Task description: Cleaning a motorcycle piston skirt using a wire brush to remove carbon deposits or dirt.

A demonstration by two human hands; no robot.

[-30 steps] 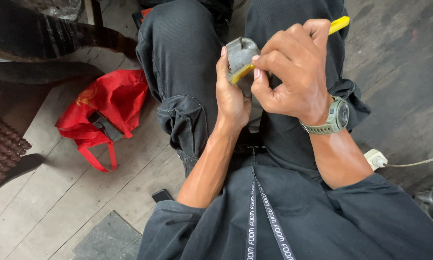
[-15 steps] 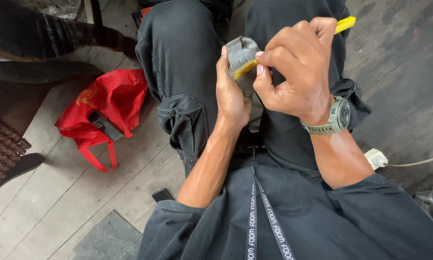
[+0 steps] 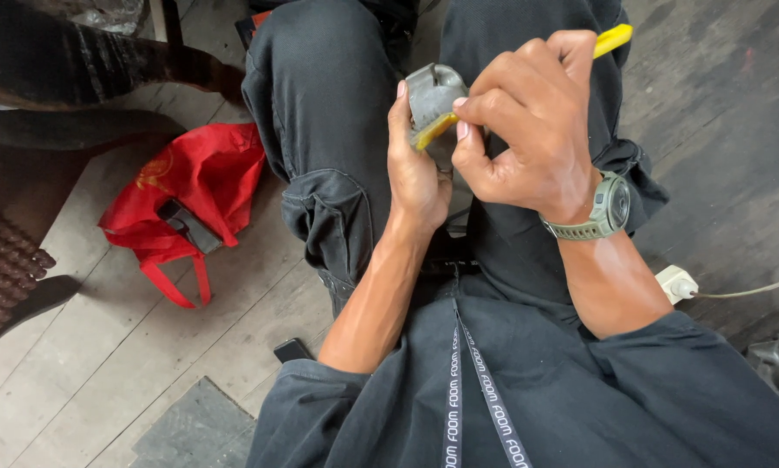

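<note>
Right hand (image 3: 528, 130) shifted slightly; yellow tool (image 3: 433, 130) still on grey part (image 3: 431, 91).

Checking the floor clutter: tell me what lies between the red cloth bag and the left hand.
Head view: only the black-trousered leg separates red cloth bag from left hand.

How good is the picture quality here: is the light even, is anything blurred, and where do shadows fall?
Head view: soft, even daylight, no glare; the left hand, right hand, grey metal part and yellow tool are sharp; dark trousers lose detail; the top left corner lies in shadow.
</note>
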